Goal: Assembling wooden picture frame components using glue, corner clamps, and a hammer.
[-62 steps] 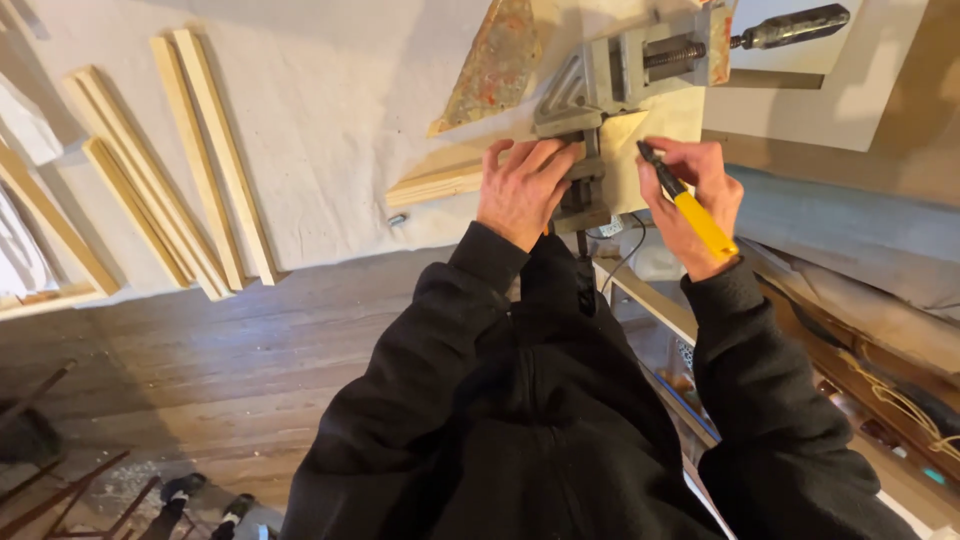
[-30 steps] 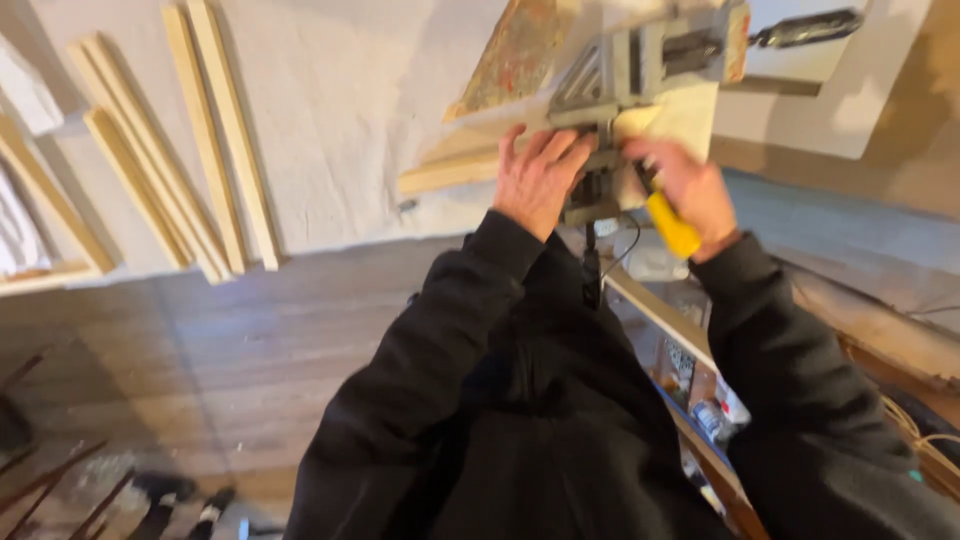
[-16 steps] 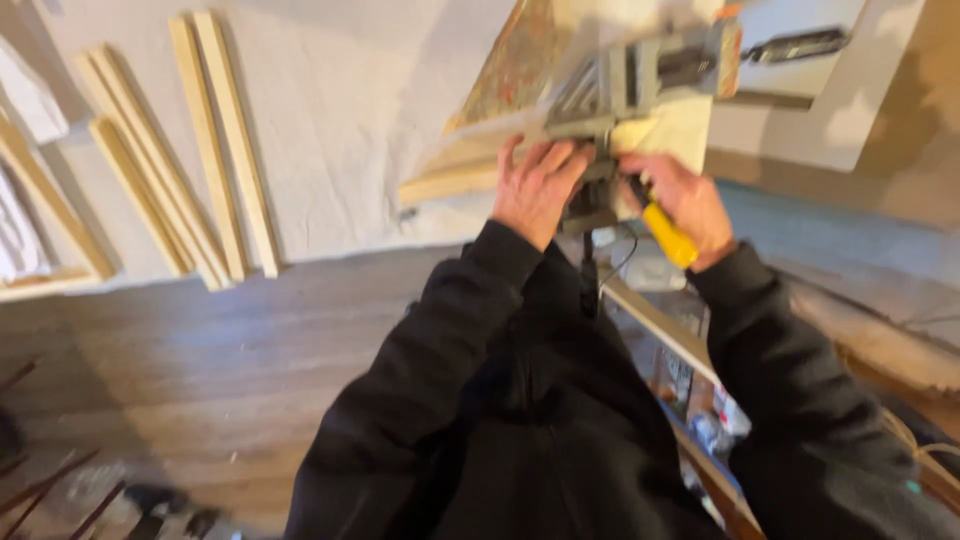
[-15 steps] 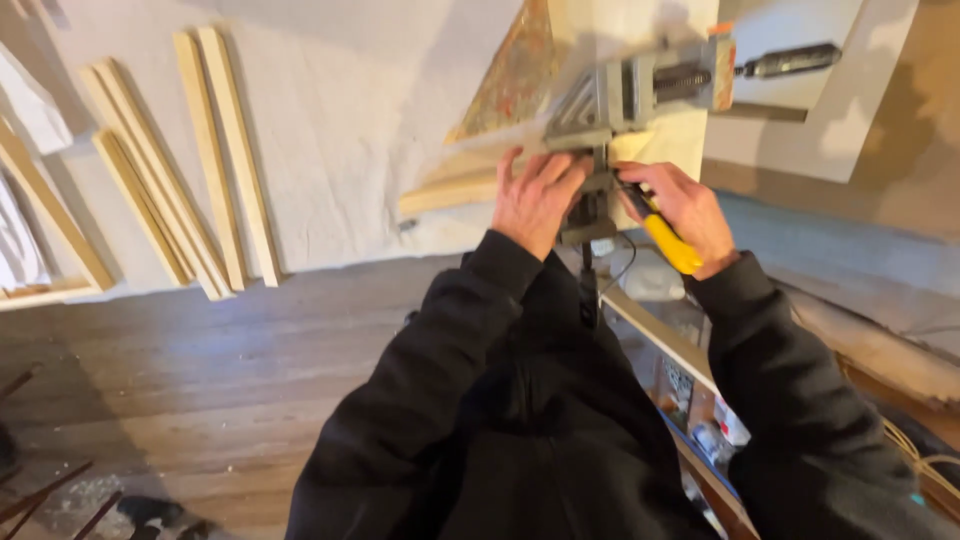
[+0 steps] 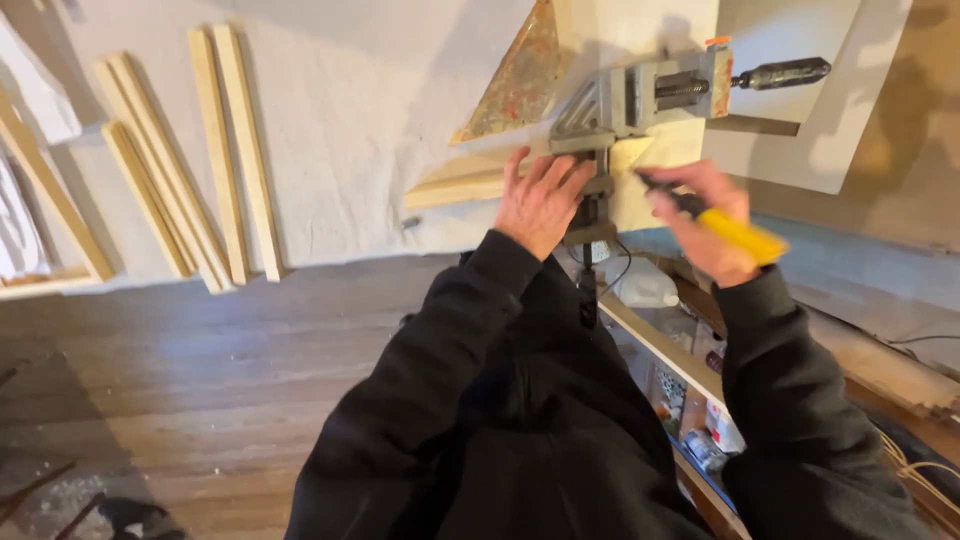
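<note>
Resting flat with the fingers spread, the left hand [image 5: 542, 200] presses on a pale wooden strip [image 5: 462, 184] that lies on the tabletop [image 5: 340, 130], which a light cloth covers. The strip runs into a grey metal corner clamp [image 5: 625, 105], and the fingertips touch the clamp's lower arm. The right hand [image 5: 705, 225] is closed around a tool with a yellow handle [image 5: 738, 234]; its dark tip points toward the clamp, but this hand is blurred, so I cannot tell if the tip touches anything. A triangular rusty plate [image 5: 515, 80] lies just beside the clamp. More wooden strips [image 5: 225, 150] lie well apart, to the left.
</note>
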